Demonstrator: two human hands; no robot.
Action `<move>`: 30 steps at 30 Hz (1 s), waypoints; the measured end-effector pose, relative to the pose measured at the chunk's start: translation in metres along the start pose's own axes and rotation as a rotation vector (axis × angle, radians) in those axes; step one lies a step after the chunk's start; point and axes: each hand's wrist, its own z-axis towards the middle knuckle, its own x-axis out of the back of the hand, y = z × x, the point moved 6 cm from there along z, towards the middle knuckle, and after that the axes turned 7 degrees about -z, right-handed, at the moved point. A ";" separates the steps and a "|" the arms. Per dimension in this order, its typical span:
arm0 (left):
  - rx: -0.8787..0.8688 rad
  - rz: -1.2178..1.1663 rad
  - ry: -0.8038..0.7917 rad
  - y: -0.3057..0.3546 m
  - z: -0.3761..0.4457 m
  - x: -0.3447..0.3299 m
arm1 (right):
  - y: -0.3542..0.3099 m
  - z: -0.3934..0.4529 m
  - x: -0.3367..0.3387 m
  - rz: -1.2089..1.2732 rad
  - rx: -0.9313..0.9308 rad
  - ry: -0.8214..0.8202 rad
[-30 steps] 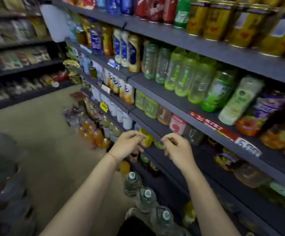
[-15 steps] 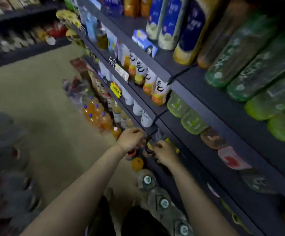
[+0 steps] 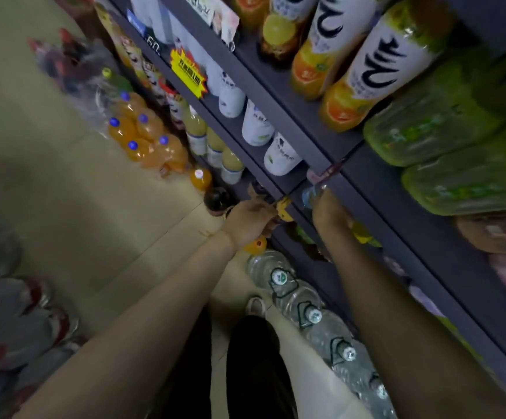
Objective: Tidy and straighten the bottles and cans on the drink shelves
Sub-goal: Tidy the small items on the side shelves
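Head view, looking steeply down along dark shelving (image 3: pixel 279 95) that runs from upper left to lower right. Left hand (image 3: pixel 247 220) is at the edge of a low shelf, back of hand up, fingers curled toward a small yellow item (image 3: pixel 284 208) at the shelf lip; whether the grip actually has hold of it cannot be told. Right hand (image 3: pixel 328 214) reaches under the next shelf edge beside a clear bottle (image 3: pixel 312 195); its fingers are hidden, so how far the grip is closed cannot be told. Drinks on the shelves: white-labelled orange juice bottles (image 3: pixel 375 71) on the upper shelf at top right, green bottles (image 3: pixel 445 116) just right of them, small white bottles (image 3: pixel 257 125) in a row one shelf lower. On the floor (image 3: pixel 49 164) beside the shelving: orange soda bottles with blue caps (image 3: pixel 143 137) to the left, large clear water bottles (image 3: pixel 309 309) in a line below the hands. Image is motion-blurred at the edges.
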 end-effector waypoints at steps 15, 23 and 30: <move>-0.072 0.496 -0.463 0.019 -0.086 0.019 | -0.027 -0.156 0.048 1.078 -0.001 -0.005; 0.107 -0.678 -0.383 0.013 -0.185 -0.069 | 0.034 -0.245 0.088 1.299 -0.030 -0.005; -0.095 -0.618 -0.497 0.004 -0.322 -0.251 | 0.214 -0.393 0.131 1.281 0.146 0.309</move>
